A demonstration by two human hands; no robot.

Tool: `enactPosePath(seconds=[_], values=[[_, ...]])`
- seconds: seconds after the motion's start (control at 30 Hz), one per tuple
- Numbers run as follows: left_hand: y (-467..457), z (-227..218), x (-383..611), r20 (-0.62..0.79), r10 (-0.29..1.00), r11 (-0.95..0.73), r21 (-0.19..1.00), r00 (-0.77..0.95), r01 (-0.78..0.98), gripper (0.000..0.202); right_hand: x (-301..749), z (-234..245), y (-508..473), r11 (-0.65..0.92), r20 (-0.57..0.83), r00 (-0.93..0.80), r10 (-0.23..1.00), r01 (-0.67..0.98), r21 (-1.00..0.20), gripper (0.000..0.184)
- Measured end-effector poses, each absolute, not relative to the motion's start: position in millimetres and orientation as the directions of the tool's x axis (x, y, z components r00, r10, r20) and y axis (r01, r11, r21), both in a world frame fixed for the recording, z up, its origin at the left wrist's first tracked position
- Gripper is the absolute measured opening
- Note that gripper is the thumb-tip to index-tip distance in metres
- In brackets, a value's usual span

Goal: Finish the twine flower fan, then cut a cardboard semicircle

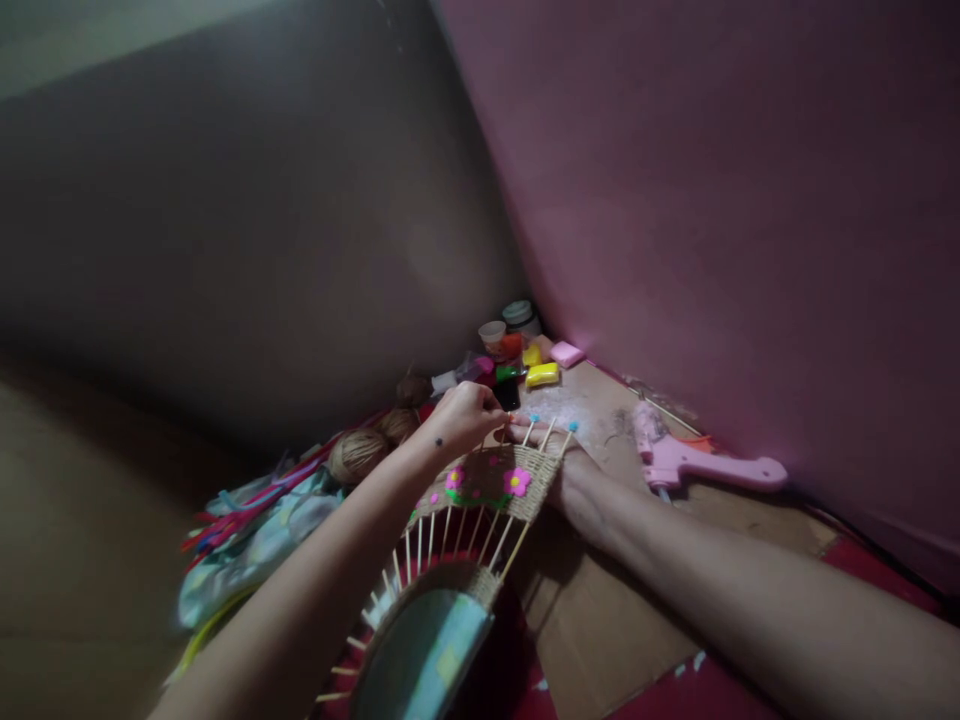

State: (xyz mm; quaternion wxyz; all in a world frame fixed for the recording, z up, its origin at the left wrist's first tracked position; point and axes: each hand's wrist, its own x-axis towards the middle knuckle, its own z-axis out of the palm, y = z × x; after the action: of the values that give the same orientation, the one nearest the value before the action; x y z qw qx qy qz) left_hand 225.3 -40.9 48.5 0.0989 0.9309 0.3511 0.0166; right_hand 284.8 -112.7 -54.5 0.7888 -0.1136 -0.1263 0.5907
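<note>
A woven twine band on thin wooden sticks curves between my forearms, with pink clay flowers and green trim on its face. Lower down, the sticks run to a second twine edge around a smooth panel with a pale green patterned part. Blue blobs cap some stick tips. My left hand is closed in a pinch at the band's upper edge; what sits between its fingertips is too small to tell. Behind the sticks, my right hand reaches with fingers stretched flat, close to the left fingertips.
A pink glue gun lies on the cardboard at right. Yellow and pink clay packs, a paper cup and a jar crowd the corner. Twine balls and patterned cloth lie at left. Walls rise behind.
</note>
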Motion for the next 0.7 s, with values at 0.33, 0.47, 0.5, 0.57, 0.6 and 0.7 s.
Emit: enactPosePath(seconds=[0.33,0.47,0.5,0.57,0.6,0.7], values=[[-42,44,227,-0.036,0.658,-0.736,0.180,0.752,0.652,0.023,288,-65,-108,0.228,0.013,0.238,0.971,-0.914,-0.336,0.028],[-42,43,227,-0.054,0.651,-0.743,0.158,0.757,0.650,0.024,289,-66,-105,0.224,0.008,0.236,0.972,-0.913,-0.341,0.029],[-41,43,227,-0.061,0.645,-0.749,0.146,0.762,0.646,0.024,289,-66,-104,0.225,0.007,0.237,0.971,-0.912,-0.342,0.029],[-40,44,227,-0.075,0.628,-0.767,0.110,0.775,0.632,0.023,290,-66,-104,0.231,0.004,0.245,0.970,-0.909,-0.346,0.028],[-39,45,227,-0.080,0.618,-0.778,0.084,0.782,0.623,0.022,290,-66,-104,0.236,0.004,0.251,0.968,-0.907,-0.349,0.028],[-41,49,227,-0.071,0.582,-0.813,-0.025,0.810,0.581,0.018,289,-66,-105,0.257,0.009,0.272,0.962,-0.898,-0.356,0.029]])
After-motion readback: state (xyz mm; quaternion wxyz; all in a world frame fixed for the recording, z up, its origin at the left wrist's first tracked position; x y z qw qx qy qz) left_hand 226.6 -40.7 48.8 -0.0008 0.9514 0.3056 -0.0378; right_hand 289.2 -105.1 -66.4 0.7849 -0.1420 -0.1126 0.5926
